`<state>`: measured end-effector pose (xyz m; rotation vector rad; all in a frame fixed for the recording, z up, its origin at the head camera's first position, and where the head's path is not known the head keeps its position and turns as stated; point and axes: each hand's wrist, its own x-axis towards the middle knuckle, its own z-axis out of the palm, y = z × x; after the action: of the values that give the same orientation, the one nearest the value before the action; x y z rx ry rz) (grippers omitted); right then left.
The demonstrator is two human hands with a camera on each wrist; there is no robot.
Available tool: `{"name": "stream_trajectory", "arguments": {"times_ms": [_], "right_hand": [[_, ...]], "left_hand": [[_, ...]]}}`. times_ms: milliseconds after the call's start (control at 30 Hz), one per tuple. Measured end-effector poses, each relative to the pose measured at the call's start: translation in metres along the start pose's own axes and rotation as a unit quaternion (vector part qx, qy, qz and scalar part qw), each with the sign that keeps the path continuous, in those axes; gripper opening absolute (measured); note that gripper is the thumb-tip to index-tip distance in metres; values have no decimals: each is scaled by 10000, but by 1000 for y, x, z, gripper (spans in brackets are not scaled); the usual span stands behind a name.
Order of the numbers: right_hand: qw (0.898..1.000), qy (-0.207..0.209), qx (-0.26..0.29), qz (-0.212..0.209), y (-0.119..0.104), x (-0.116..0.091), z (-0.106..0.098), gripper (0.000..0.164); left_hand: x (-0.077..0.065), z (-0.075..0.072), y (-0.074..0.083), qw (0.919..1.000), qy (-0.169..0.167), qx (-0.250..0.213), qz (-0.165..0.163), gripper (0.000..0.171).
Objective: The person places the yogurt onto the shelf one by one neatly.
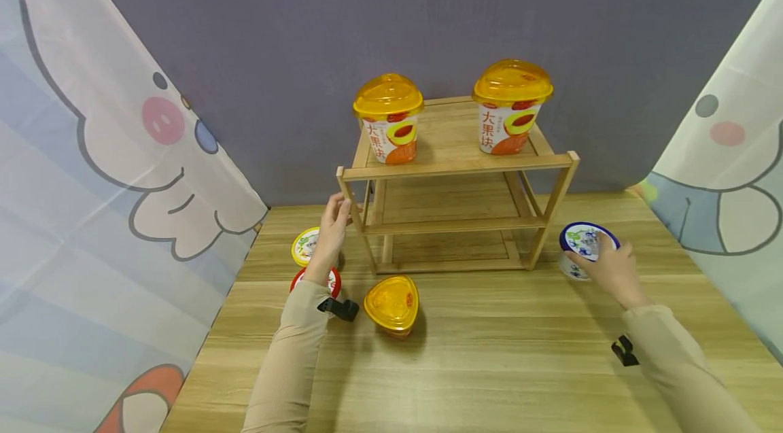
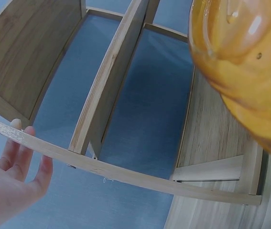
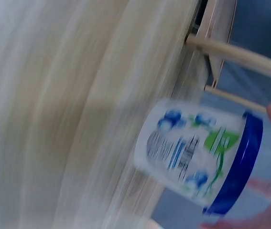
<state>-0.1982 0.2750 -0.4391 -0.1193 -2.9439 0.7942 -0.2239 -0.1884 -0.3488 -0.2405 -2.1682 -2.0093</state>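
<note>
In the head view my right hand (image 1: 612, 273) grips a white tub (image 1: 573, 266) by its blue-rimmed lid, right of the rack. Blueberries are printed on the tub (image 3: 188, 152), which is blurred in the right wrist view. My left hand (image 1: 333, 221) holds the left front post of the three-level wooden rack (image 1: 455, 222), with fingertips at the post's edge in the left wrist view. Two fruit cups with domed orange lids, a left cup (image 1: 389, 120) and a right cup (image 1: 512, 107), stand on the top shelf. Both lower shelves hold nothing.
Another orange-lidded cup (image 1: 392, 304) stands on the table in front of the rack's left side. A yellow-rimmed tub (image 1: 304, 247) and a red-rimmed tub (image 1: 332, 283) sit left of the rack, partly hidden by my left arm. A grey wall (image 1: 293, 79) rises behind.
</note>
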Motion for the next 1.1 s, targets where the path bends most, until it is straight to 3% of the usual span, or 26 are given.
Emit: {"name": "stream_trajectory", "arguments": {"times_ms": [167, 433, 733, 1100], "right_hand": [[9942, 280, 536, -891, 16, 2, -4, 79], [9893, 52, 711, -1272, 34, 11, -5, 81], [9883, -136, 899, -1228, 41, 14, -4, 79], [9907, -308, 919, -955, 40, 17, -2, 81]], "left_hand": [[0, 0, 0, 10000, -22, 42, 6, 29], [0, 0, 2, 10000, -29, 73, -18, 29], [-2, 0, 1, 9996, -24, 271, -85, 33], [8, -7, -24, 9996, -54, 258, 112, 40]]}}
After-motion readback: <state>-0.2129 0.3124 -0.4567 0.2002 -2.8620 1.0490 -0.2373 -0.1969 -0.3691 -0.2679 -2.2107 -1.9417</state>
